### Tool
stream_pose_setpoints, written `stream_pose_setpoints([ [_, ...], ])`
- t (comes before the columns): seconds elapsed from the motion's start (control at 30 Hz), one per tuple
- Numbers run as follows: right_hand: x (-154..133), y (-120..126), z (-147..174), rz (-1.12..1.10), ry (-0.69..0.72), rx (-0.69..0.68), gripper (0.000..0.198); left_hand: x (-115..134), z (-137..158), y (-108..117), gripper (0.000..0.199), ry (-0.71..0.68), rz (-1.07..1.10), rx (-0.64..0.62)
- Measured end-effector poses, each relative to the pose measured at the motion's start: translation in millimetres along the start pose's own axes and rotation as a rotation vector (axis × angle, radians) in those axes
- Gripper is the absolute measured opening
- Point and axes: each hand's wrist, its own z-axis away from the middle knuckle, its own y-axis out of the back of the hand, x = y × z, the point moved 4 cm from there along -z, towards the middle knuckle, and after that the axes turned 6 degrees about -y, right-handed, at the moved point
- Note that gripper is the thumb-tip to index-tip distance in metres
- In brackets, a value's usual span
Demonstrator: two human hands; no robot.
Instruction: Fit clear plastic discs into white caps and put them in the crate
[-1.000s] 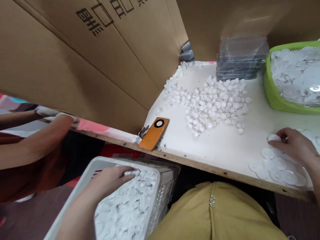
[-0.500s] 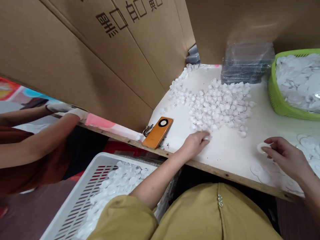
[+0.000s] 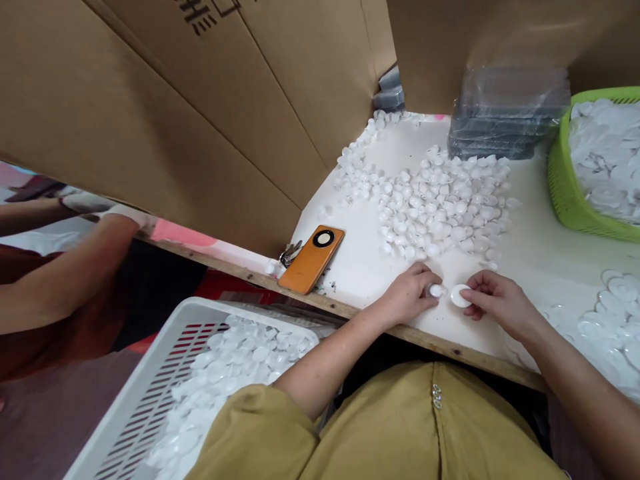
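Observation:
Close to the table's front edge, my left hand (image 3: 413, 293) pinches a small white round plastic piece (image 3: 435, 291) between thumb and fingers. Facing it, a short gap away, my right hand (image 3: 497, 301) is closed on a flat white plastic disc (image 3: 460, 295) by its edge. The two pieces do not touch. Just beyond my hands spreads a heap of small white cap-like pieces (image 3: 450, 207). To the right of my right hand lie flat white discs (image 3: 607, 323), some overlapping.
A green basket (image 3: 560, 193) of white discs stands at the right, beside wrapped grey packs (image 3: 500, 123). An orange phone (image 3: 311, 263) and keys (image 3: 291, 253) lie left. Cardboard (image 3: 210, 133) walls the left side. A white crate (image 3: 135, 407) stands below; a co-worker's gloved hands (image 3: 90, 203) show beyond.
My right hand has moved left with the disc, up to my left hand. My left hand has shifted slightly right from the heap's edge, its small piece now showing. The view has shifted a little.

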Motion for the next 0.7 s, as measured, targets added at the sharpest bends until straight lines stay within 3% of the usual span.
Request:
stream_pose_setpoints([
  [0.13, -4, -22, -13, -0.006, -0.069, -0.044, 0.041, 0, -4, -2, 0.016, -0.003, -0.047, 0.005],
  [0.4, -9, -35, -26, 0.284, -0.115, -0.019, 0.021, -3, -8, 1, 0.026, 0.026, -0.118, -0.067],
  [0.5, -14, -37, -27, 0.329, -0.153, -0.049, 0.018, 0, -7, 10, 0.024, -0.01, -0.017, -0.152],
  [0.6, -18, -38, -28, 0.356, -0.222, -0.072, 0.018, -1, -10, 16, 0.021, 0.053, 0.092, -0.194],
  [0.7, -21, -40, -31, 0.358, -0.252, -0.1, 0.017, -6, -18, 20, 0.018, 0.117, 0.071, -0.177],
])
